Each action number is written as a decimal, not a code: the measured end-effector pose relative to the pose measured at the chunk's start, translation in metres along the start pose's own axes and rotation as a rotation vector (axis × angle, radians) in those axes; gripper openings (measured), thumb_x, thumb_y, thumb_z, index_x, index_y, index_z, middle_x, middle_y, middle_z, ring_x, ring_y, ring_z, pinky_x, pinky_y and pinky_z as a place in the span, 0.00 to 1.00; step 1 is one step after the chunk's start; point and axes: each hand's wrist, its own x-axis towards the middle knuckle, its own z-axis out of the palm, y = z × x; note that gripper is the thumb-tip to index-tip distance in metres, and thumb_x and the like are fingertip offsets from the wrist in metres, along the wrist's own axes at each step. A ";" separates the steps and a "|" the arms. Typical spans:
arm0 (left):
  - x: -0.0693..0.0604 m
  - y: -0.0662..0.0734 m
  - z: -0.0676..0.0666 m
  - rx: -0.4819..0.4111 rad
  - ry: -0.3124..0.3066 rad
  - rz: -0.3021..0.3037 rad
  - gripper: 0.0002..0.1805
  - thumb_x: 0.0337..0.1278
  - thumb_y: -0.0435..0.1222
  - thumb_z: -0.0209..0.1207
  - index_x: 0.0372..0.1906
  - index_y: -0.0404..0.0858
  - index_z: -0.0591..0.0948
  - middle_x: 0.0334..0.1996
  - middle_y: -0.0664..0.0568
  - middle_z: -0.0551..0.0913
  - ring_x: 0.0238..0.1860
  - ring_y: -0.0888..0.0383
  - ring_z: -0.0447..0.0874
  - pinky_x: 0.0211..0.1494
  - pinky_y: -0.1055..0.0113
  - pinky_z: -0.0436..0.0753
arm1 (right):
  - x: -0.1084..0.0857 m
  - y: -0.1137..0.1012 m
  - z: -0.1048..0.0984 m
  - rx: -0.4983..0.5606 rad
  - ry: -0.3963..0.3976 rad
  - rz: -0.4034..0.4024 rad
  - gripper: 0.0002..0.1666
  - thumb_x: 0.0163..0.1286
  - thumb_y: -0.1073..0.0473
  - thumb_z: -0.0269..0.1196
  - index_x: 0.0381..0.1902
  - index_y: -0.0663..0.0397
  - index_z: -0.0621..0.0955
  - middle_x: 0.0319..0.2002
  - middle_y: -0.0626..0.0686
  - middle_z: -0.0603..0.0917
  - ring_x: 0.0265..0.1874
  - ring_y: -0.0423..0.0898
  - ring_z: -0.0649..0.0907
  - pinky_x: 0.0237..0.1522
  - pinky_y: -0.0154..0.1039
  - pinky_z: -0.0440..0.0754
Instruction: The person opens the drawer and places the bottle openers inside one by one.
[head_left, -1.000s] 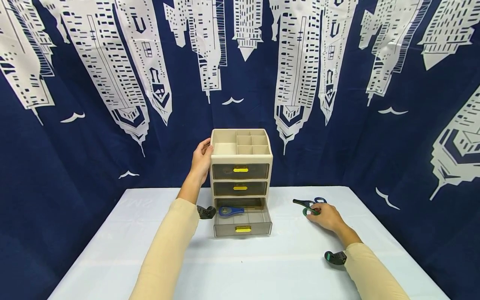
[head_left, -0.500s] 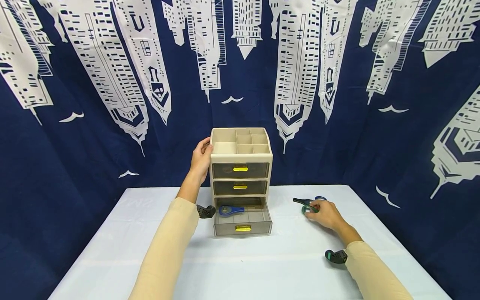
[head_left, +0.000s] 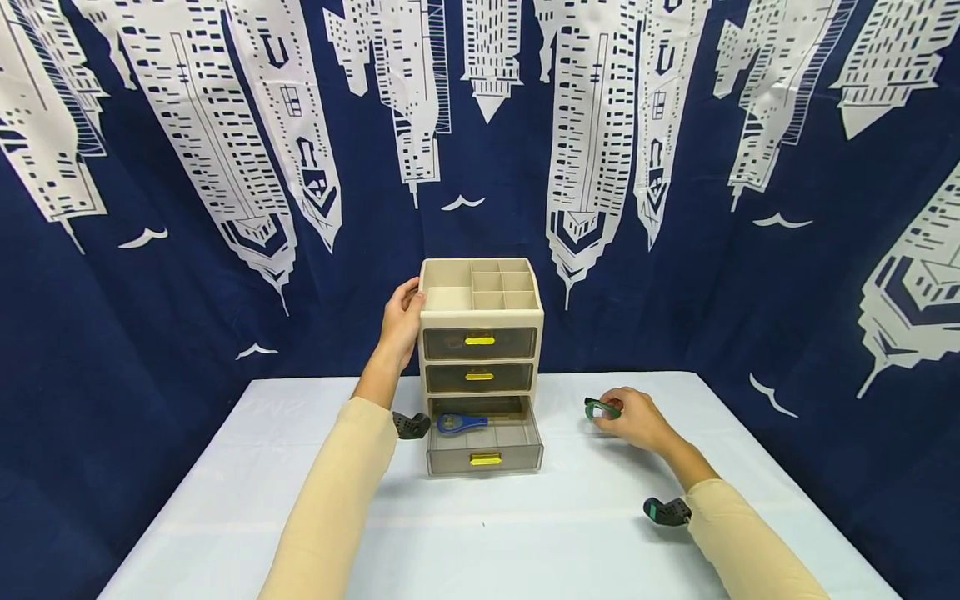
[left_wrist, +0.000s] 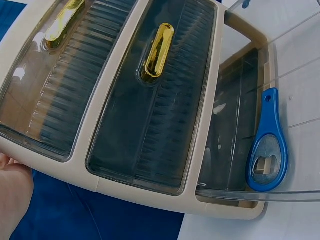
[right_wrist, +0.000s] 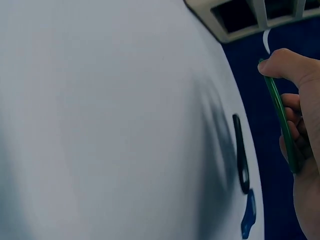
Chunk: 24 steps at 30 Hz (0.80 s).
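Note:
My left hand (head_left: pixel 402 323) rests against the left side of a beige drawer organizer (head_left: pixel 482 319). Only part of that hand shows in the left wrist view. The organizer's bottom drawer (head_left: pixel 484 461) is pulled out, and a blue bottle opener (left_wrist: pixel 268 145) lies inside it. To the right, my right hand (head_left: pixel 636 419) pinches a green bottle opener (head_left: pixel 602 410) above the table; the right wrist view shows this opener (right_wrist: pixel 281 112) edge-on between thumb and fingers. Beyond it on the table lie a dark flat tool (right_wrist: pixel 241 155) and a blue one (right_wrist: pixel 248 215), mostly hidden in the head view.
Two upper drawers (head_left: pixel 480 342) with yellow handles are closed. The organizer's top has several open compartments (head_left: pixel 504 285). A white table (head_left: pixel 480 533) carries everything, and a dark blue curtain (head_left: pixel 360 250) with white buildings hangs behind it.
My right hand has lifted the green bottle opener off the table and moved slightly left and up with it. The left hand stays on the organizer.

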 end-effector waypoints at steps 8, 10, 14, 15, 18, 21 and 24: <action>0.001 0.000 -0.001 -0.002 -0.003 -0.001 0.24 0.83 0.36 0.48 0.76 0.36 0.67 0.71 0.40 0.70 0.67 0.45 0.71 0.67 0.53 0.72 | 0.006 -0.032 -0.002 0.020 0.008 -0.136 0.20 0.55 0.55 0.78 0.42 0.60 0.86 0.36 0.48 0.83 0.36 0.47 0.80 0.41 0.47 0.79; 0.001 -0.001 -0.001 0.000 -0.004 -0.003 0.24 0.83 0.35 0.48 0.76 0.36 0.67 0.71 0.40 0.70 0.67 0.45 0.71 0.67 0.53 0.72 | 0.007 -0.039 -0.002 0.033 0.005 -0.165 0.20 0.55 0.55 0.78 0.42 0.60 0.86 0.36 0.48 0.83 0.36 0.46 0.80 0.41 0.46 0.80; 0.000 -0.001 -0.001 0.001 -0.005 0.000 0.24 0.83 0.35 0.48 0.76 0.36 0.67 0.71 0.39 0.70 0.67 0.46 0.71 0.67 0.54 0.72 | 0.008 -0.052 -0.002 0.061 -0.018 -0.185 0.20 0.55 0.55 0.78 0.42 0.59 0.86 0.37 0.49 0.84 0.37 0.46 0.81 0.42 0.45 0.81; 0.000 -0.001 -0.001 0.001 -0.005 0.002 0.24 0.83 0.35 0.48 0.76 0.36 0.67 0.71 0.39 0.70 0.67 0.46 0.71 0.67 0.53 0.72 | 0.008 -0.055 -0.002 0.066 -0.025 -0.188 0.20 0.55 0.55 0.78 0.42 0.59 0.86 0.37 0.49 0.84 0.37 0.46 0.81 0.42 0.45 0.81; 0.000 -0.001 -0.002 0.004 0.001 0.004 0.24 0.83 0.35 0.48 0.76 0.36 0.67 0.70 0.40 0.71 0.66 0.46 0.71 0.67 0.53 0.72 | 0.010 -0.064 -0.002 0.075 -0.047 -0.195 0.20 0.55 0.55 0.78 0.42 0.58 0.86 0.36 0.47 0.83 0.37 0.45 0.81 0.42 0.44 0.81; 0.001 -0.002 -0.002 0.002 0.005 0.004 0.24 0.82 0.35 0.49 0.76 0.37 0.67 0.70 0.41 0.71 0.66 0.47 0.71 0.67 0.54 0.72 | 0.011 -0.072 -0.002 0.077 -0.062 -0.206 0.20 0.55 0.55 0.79 0.42 0.57 0.85 0.36 0.46 0.83 0.36 0.45 0.80 0.41 0.43 0.81; 0.001 -0.001 -0.001 0.002 0.000 0.005 0.24 0.82 0.35 0.49 0.76 0.36 0.67 0.70 0.41 0.71 0.67 0.47 0.71 0.67 0.54 0.71 | 0.012 -0.080 -0.001 0.083 -0.078 -0.207 0.20 0.54 0.55 0.79 0.42 0.58 0.85 0.36 0.46 0.83 0.36 0.44 0.80 0.40 0.42 0.80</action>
